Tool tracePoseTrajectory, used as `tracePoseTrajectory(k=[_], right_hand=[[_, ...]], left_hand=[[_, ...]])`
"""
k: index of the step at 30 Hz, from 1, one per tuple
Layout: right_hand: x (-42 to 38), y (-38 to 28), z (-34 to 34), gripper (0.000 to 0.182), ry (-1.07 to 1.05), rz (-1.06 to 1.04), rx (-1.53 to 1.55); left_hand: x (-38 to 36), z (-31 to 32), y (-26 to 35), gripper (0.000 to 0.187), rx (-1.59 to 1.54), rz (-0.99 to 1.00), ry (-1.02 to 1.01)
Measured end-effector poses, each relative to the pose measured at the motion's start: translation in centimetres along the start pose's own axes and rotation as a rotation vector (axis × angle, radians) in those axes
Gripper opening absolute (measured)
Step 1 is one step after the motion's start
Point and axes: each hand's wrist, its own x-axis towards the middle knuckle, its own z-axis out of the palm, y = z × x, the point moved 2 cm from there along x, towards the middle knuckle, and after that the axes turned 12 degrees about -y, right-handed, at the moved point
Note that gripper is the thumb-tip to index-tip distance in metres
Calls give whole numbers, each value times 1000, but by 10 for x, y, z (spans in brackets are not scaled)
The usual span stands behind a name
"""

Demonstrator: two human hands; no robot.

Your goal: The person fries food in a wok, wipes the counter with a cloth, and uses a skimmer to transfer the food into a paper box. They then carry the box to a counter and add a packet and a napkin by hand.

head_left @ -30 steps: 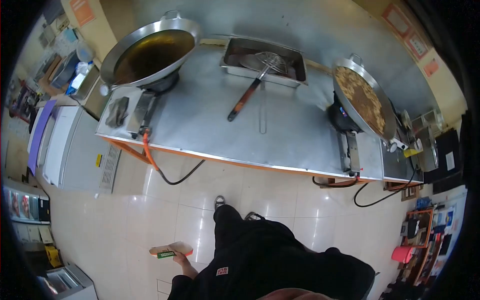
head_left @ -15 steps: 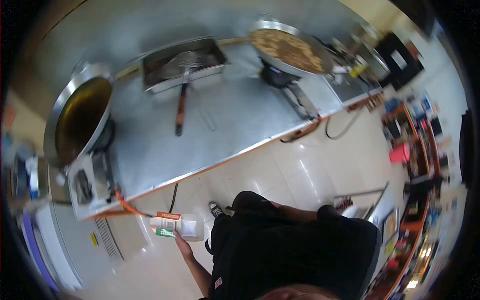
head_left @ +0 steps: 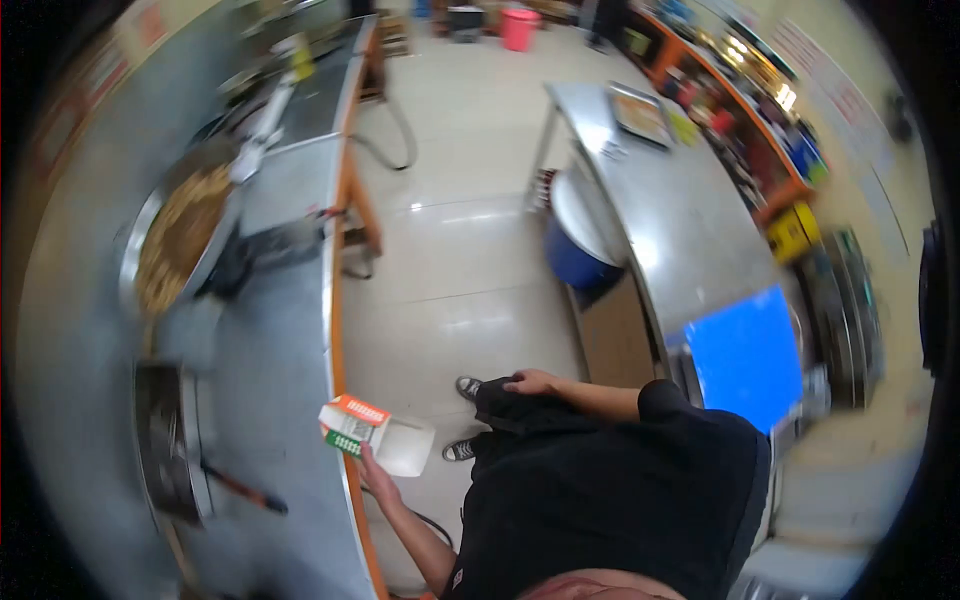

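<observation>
My left hand [head_left: 377,474] grips a carton [head_left: 360,424] with orange and green printing and a plain white part on its right side. The carton is held just beside the orange edge of the metal counter [head_left: 270,400]. My right hand [head_left: 532,382] hangs low in front of my dark trousers, above the shoes; its fingers look loosely curled, and whether they hold anything cannot be made out.
On the left counter stand a wide pan [head_left: 185,240] of brown food and a metal tray [head_left: 170,440] with a dark-handled utensil [head_left: 245,490]. At right, a steel table [head_left: 680,220] bears a blue board [head_left: 745,360]; a blue drum [head_left: 580,245] stands beneath. A person's legs [head_left: 605,25] show far off.
The view has swung to the right: the counter now runs along the left side, and the steel table has come into view. The carton stays in my left hand; my right hand now shows.
</observation>
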Motion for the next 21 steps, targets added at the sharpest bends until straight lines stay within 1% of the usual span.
tracePoseTrajectory(k=[1, 2, 3, 4, 6, 7, 10, 11, 12, 14, 16, 18, 20, 21], right_hand=[[-12, -8, -4, 64, 27, -76, 99], [-38, -33, -11, 63, -33, -148, 303], [-66, -58, -17, 62, -100, -231, 493], [-81, -70, -21, 61, -99, -284, 504], [-105, -95, -28, 59, -107, -384, 497], [-112, -99, -36, 55, -36, -374, 485], [-81, -39, -72, 52, 138, -394, 526], [-74, -18, -89, 50, 219, -370, 473], [-67, 3, -109, 49, 281, -343, 524], [-61, 43, -145, 47, 383, -283, 642], [-82, 57, -192, 46, 308, -212, 806], [-79, 86, -233, 47, 429, -185, 736], [-81, 93, -266, 52, 512, -157, 717], [-85, 86, -281, 54, 527, -166, 762]], left_hand=[[11, 33, 6, 59, 46, -30, -120], [20, 64, 9, 58, 88, -60, -220], [30, 94, 1, 56, 48, -96, -318], [37, 126, -5, 54, 3, -132, -404], [16, 196, 29, 51, -219, -226, -565], [18, 218, 26, 50, -242, -228, -624], [9, 282, 26, 52, -269, -236, -650], [14, 293, 14, 54, -328, -227, -698], [20, 300, 5, 54, -269, -252, -675], [26, 304, -20, 52, -136, -315, -606], [34, 281, -82, 51, 190, -382, -584], [29, 227, -162, 47, 390, -610, -612], [-15, 177, -187, 44, 591, -946, -422], [-41, 150, -197, 43, 481, -988, -311]])
